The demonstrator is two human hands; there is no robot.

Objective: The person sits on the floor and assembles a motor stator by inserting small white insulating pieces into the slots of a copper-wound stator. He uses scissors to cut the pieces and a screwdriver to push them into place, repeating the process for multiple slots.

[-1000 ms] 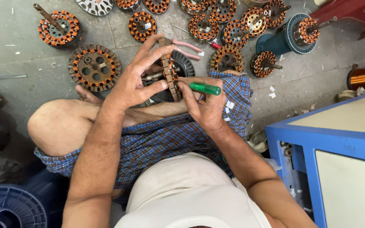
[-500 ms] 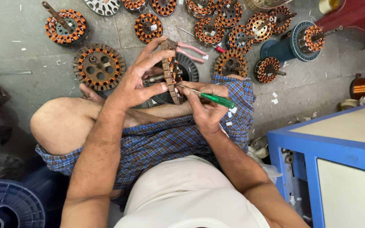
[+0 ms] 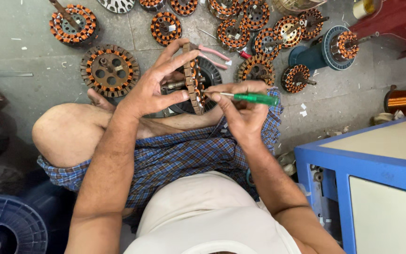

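Your left hand [image 3: 153, 87] grips a wound stator [image 3: 193, 84] on edge above your knee, thumb and fingers spread around its rim. Your right hand [image 3: 240, 110] is clenched on a green-handled screwdriver [image 3: 250, 98] — its tip touches the stator's right face. Just beyond the stator on the floor lie pink-handled pliers [image 3: 212, 54]; left of it rests a bare stator core [image 3: 110, 70], and further beyond — more copper-wound stators [image 3: 165, 26].

Glossy green plastic screwdriver handle [image 3: 258, 99], matt metal stator [image 3: 193, 84]
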